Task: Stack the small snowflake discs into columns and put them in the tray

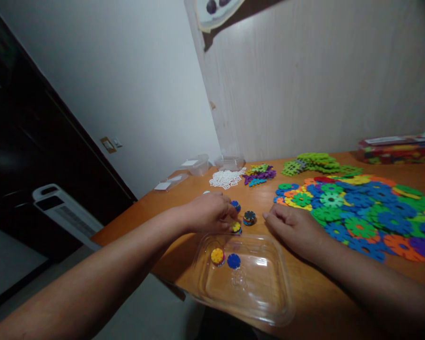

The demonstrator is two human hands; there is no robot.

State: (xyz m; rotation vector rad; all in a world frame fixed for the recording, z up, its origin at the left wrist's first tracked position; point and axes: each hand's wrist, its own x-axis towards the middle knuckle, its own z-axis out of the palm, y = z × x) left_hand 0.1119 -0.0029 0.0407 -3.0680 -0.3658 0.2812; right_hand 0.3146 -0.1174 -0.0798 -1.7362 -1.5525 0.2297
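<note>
My left hand [210, 212] rests on the wooden table [315, 293] with its fingers curled, pinching a small stack of flower-shaped discs with a yellow top [236, 228]. A blue-topped disc stack [235, 205] sits just beyond its fingertips. A dark-topped stack [249, 217] stands between my two hands. My right hand [293, 226] lies on the table with fingers loosely curled and nothing seen in it. In front of me a clear plastic tray [265, 293] holds a yellow stack [217, 256] and a blue stack [233, 260].
A wide spread of large coloured flower discs [361, 212] covers the table at right. Green pieces [315, 164], purple and green pieces [258, 174] and white pieces [226, 178] lie further back. Clear containers [194, 166] stand near the far left edge. A boxed set [398, 148] sits by the wall.
</note>
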